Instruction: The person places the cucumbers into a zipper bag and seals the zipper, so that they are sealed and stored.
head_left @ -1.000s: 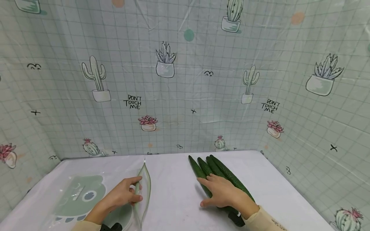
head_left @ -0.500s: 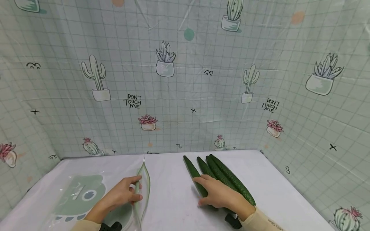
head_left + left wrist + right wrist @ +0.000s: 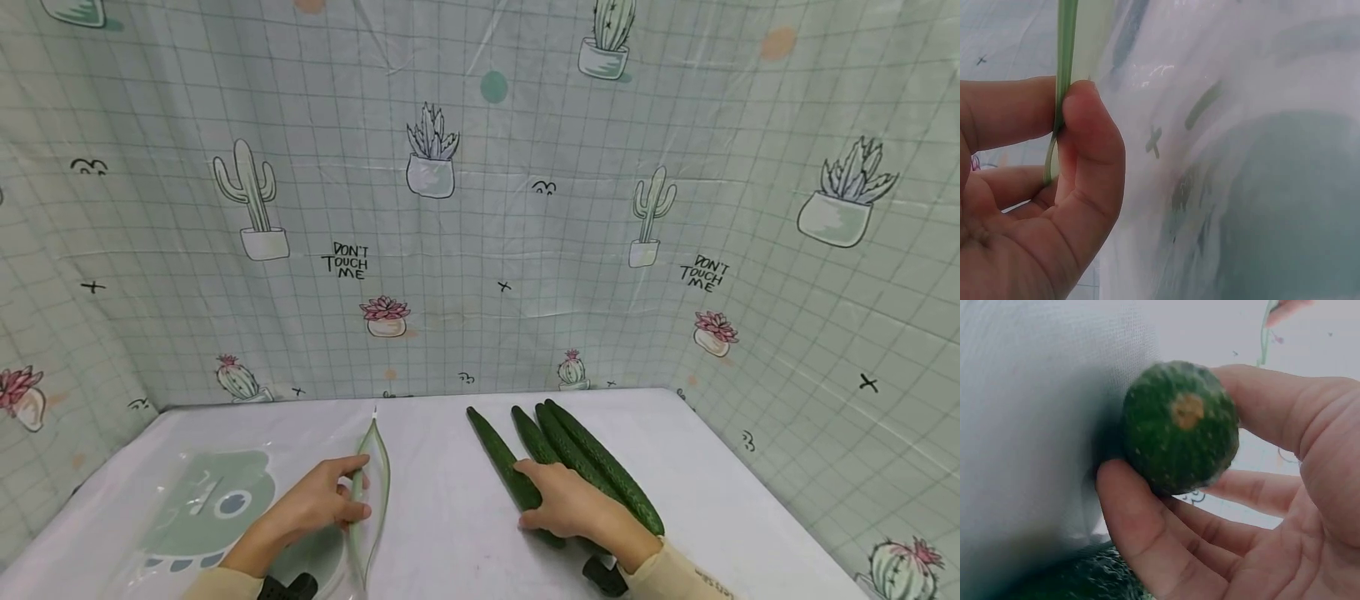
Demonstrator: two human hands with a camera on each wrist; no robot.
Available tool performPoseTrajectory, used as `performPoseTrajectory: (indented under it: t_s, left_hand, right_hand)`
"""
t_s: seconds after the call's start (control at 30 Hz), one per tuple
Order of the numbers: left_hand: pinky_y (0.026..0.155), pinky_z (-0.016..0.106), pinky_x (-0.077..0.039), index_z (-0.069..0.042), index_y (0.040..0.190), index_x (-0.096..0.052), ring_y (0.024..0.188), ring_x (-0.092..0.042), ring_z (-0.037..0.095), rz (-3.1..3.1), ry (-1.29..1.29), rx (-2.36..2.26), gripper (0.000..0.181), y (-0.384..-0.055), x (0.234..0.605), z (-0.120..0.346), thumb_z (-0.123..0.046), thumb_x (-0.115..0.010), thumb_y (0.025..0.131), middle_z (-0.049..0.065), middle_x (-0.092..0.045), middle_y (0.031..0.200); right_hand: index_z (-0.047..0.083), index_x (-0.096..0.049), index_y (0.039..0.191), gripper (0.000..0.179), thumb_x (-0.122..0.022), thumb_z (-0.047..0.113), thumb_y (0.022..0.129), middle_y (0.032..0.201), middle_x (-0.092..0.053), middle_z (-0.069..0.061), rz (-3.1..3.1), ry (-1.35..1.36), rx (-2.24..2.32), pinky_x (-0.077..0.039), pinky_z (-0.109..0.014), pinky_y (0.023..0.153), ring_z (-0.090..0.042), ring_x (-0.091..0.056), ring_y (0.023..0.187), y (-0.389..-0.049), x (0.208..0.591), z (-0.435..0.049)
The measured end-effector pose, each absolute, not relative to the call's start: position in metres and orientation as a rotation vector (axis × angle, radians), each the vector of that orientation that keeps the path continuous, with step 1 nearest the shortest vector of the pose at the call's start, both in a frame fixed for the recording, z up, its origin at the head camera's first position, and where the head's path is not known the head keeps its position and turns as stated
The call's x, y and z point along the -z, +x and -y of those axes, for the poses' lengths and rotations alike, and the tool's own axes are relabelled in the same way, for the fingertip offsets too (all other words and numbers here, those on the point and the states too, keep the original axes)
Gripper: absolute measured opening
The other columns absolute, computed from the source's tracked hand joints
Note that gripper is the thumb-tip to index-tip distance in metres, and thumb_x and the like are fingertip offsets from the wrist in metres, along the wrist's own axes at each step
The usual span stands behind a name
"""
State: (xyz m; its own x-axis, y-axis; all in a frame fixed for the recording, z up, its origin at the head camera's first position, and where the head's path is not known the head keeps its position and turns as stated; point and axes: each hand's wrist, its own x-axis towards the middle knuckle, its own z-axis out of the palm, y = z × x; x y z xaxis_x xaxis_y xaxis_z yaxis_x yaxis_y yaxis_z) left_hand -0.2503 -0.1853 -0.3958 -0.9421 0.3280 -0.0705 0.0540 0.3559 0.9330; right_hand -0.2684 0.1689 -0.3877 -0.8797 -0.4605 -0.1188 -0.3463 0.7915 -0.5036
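At the left of the head view lies a clear plastic zip bag (image 3: 195, 517) with a green cartoon print. Its green-edged mouth stands parted, and my left hand (image 3: 318, 500) pinches one side of it. The left wrist view has this green edge strip (image 3: 1066, 56) between thumb and fingers. On the right, my right hand (image 3: 570, 504) grips a long dark green cucumber (image 3: 495, 446) by its nearer part. Its round end (image 3: 1179, 428) shows between the thumb and fingers in the right wrist view. The cucumber lies at an angle, its far tip apart from the others.
Several other cucumbers (image 3: 600, 458) lie side by side just right of the right hand, partly hidden by it. A white-covered table (image 3: 442, 483) bears everything. Behind and beside it hangs a grid-patterned curtain (image 3: 495, 233) with cactus drawings.
The right hand has gripped the leftmost cucumber and drawn it left, away from the others; its far tip has swung left. The left hand stays on the bag's edge.
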Motion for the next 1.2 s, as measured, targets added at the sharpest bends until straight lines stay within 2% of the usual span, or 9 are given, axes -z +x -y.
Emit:
performPoseTrajectory:
  t_s: [0.07,0.13,0.27,0.4,0.53,0.83,1.03,1.1,1.2]
  left_hand:
    - [0.055,0.037,-0.052,0.017,0.143,-0.025,0.057,-0.047,0.017,-2.375,0.343,-1.615,0.081,-0.251,0.396,0.185,0.005,-0.072,0.078,0.015,-0.054,0.095]
    - [0.056,0.037,-0.052,0.017,0.143,-0.024,0.057,-0.047,0.017,-2.371,0.344,-1.613,0.081,-0.251,0.396,0.185,0.005,-0.072,0.078,0.014,-0.054,0.091]
    - [0.055,0.037,-0.051,0.017,0.143,-0.023,0.056,-0.048,0.018,-2.35,0.348,-1.622,0.081,-0.25,0.397,0.187,0.006,-0.071,0.079,0.016,-0.054,0.098]
    - [0.055,0.037,-0.051,0.018,0.143,-0.023,0.056,-0.05,0.019,-2.339,0.358,-1.629,0.081,-0.25,0.397,0.187,0.007,-0.071,0.078,0.016,-0.053,0.106]
    - [0.055,0.038,-0.051,0.017,0.143,-0.024,0.056,-0.051,0.019,-2.352,0.348,-1.623,0.081,-0.251,0.397,0.185,0.006,-0.072,0.078,0.016,-0.054,0.104]
    - [0.055,0.039,-0.051,0.015,0.143,-0.027,0.054,-0.051,0.02,-2.39,0.279,-1.596,0.081,-0.251,0.397,0.183,0.007,-0.073,0.076,0.014,-0.055,0.105]
    - [0.054,0.038,-0.051,0.017,0.142,-0.026,0.053,-0.051,0.019,-2.414,0.3,-1.595,0.081,-0.251,0.398,0.183,0.006,-0.073,0.077,0.008,-0.056,0.08]
    - [0.053,0.038,-0.051,0.019,0.141,-0.026,0.054,-0.051,0.019,-2.423,0.305,-1.619,0.08,-0.25,0.398,0.183,0.007,-0.072,0.077,0.009,-0.057,0.082]
    - [0.052,0.037,-0.051,0.02,0.139,-0.027,0.056,-0.05,0.018,-2.441,0.308,-1.66,0.079,-0.25,0.397,0.183,0.009,-0.072,0.076,0.012,-0.055,0.101]
  right_hand:
    - [0.005,-0.044,0.14,0.066,-0.074,0.02,0.083,0.117,-0.06,-0.021,-2.747,-0.647,0.725,-0.046,-0.038,0.063,-0.022,-0.058,0.084,-0.269,0.388,-0.17]
    - [0.004,-0.045,0.14,0.063,-0.071,0.018,0.085,0.099,-0.065,-0.018,-2.733,-0.659,0.776,-0.044,-0.035,0.056,-0.018,-0.055,0.066,-0.269,0.389,-0.171]
    - [0.004,-0.046,0.139,0.06,-0.069,0.018,0.087,0.074,-0.061,-0.005,-2.69,-0.676,0.876,-0.042,-0.031,0.048,-0.012,-0.048,0.052,-0.272,0.389,-0.173]
    - [0.006,-0.048,0.139,0.06,-0.072,0.022,0.086,0.093,-0.059,-0.003,-2.638,-0.686,0.968,-0.045,-0.034,0.054,-0.017,-0.054,0.071,-0.275,0.388,-0.175]
    - [0.012,-0.049,0.139,0.058,-0.071,0.024,0.087,0.104,-0.057,-0.005,-2.56,-0.742,1.062,-0.048,-0.034,0.061,-0.02,-0.056,0.081,-0.277,0.386,-0.177]
    - [0.026,-0.045,0.143,0.056,-0.067,0.021,0.091,0.119,-0.053,-0.008,-2.196,-1.019,1.201,-0.053,-0.026,0.066,-0.015,-0.066,0.071,-0.265,0.377,-0.169]
    - [0.026,-0.046,0.141,0.053,-0.065,0.021,0.092,0.124,-0.053,-0.005,-2.12,-1.096,1.136,-0.054,-0.025,0.067,-0.012,-0.066,0.073,-0.257,0.372,-0.165]
    - [0.026,-0.047,0.14,0.052,-0.066,0.021,0.092,0.125,-0.052,-0.004,-2.12,-1.095,1.118,-0.053,-0.025,0.065,-0.011,-0.065,0.071,-0.256,0.371,-0.166]
    - [0.025,-0.048,0.14,0.052,-0.066,0.019,0.092,0.125,-0.051,-0.004,-2.117,-1.086,1.108,-0.051,-0.023,0.061,-0.009,-0.062,0.066,-0.255,0.372,-0.167]
